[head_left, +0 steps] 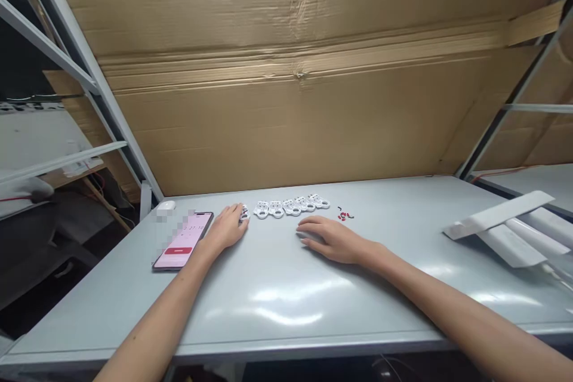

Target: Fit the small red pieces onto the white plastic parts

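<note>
Grey metal makes the slanting post at my left, and from it brown cardboard spans the back, standing behind the pale, glossy tabletop. Near the far left corner lies a small white case. Just in front of it and to its right, a phone lies face up, its screen pink with a red bar low down; a patch of blur covers its left edge.

Right beside the phone comes my left hand, palm down, fingers reaching forward over one white piece, which shows only in part past the fingertips. I cannot tell whether that grip is pinching the piece or merely lying on it. Next, to the right, five more white pieces sit in a row, close together, each with a round ring at the near end; the row climbs slightly away from me.

My right hand rests low over the tabletop in front of the row's right end, its grip loosely spread, thumb apart from the fingers. Just beyond it lies a scatter of tiny red and black bits. Well apart, at the far right, long white slabs overlap, the top one lying aslant across the others.
</note>
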The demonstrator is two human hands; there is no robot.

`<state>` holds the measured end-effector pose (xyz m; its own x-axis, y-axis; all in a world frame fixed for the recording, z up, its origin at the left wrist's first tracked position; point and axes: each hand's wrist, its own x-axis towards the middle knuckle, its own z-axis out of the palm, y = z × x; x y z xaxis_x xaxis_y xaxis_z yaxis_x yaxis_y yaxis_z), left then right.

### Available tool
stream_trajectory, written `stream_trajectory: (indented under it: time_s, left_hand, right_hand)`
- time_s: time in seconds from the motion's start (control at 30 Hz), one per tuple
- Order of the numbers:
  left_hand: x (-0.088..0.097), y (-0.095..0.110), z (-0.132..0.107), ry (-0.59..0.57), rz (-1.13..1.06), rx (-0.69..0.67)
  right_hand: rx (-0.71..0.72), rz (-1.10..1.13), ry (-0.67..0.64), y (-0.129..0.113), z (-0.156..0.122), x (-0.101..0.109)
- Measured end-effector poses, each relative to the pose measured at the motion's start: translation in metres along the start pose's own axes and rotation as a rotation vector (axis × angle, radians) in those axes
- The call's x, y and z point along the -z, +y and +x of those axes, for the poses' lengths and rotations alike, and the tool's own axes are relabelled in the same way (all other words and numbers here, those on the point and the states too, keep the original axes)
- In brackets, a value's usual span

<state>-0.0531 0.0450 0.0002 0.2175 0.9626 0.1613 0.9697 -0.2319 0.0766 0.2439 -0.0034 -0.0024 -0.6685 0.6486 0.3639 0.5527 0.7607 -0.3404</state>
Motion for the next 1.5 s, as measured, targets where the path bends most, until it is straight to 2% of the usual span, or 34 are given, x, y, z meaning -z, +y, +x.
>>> stream_trajectory:
  time_s: [0.2, 0.37, 0.5, 0.6, 0.7, 0.8, 0.93, 1.03, 1.1, 1.33, 1.5]
  left_hand:
    - [-0.017, -0.009, 0.008, -0.051, -0.072, 0.002]
    - [-0.019, -0.004, 0.008, -0.012, -0.101, -0.013]
    - [-0.013, 0.010, 0.003, 0.087, -0.107, -0.138]
    - [-0.006, 0.023, -0.002, 0.060, -0.099, -0.248]
    - [0.002, 0.032, -0.007, 0.081, -0.078, -0.276]
    - [0.010, 0.039, -0.012, 0.140, -0.107, -0.301]
    - [0.015, 0.045, -0.017, 0.168, -0.121, -0.332]
    - [0.015, 0.047, -0.019, 0.187, -0.153, -0.338]
    - [0.014, 0.046, -0.019, 0.180, -0.151, -0.325]
    - [0.013, 0.047, -0.022, 0.070, -0.076, -0.310]
    - [0.007, 0.053, -0.024, 0.070, -0.167, -0.449]
  right_hand:
    - [-0.005, -0.023, -0.020, -0.001, 0.000, 0.001]
    - [0.002, -0.030, -0.007, -0.001, 0.000, 0.000]
    - [0.004, -0.046, 0.000, 0.001, -0.001, 0.000]
    - [-0.020, -0.092, 0.035, 0.010, -0.001, 0.005]
    - [-0.117, -0.140, 0.122, 0.026, -0.004, 0.018]
    - [-0.324, -0.172, 0.183, 0.048, -0.010, 0.035]
    - [-0.553, -0.175, 0.116, 0.071, -0.020, 0.049]
    - [-0.654, -0.178, 0.076, 0.076, -0.023, 0.051]
    - [-0.655, -0.172, 0.048, 0.074, -0.022, 0.051]
    - [-0.460, -0.195, 0.024, 0.066, -0.017, 0.044]
    - [-0.426, -0.134, 0.029, 0.070, -0.018, 0.036]
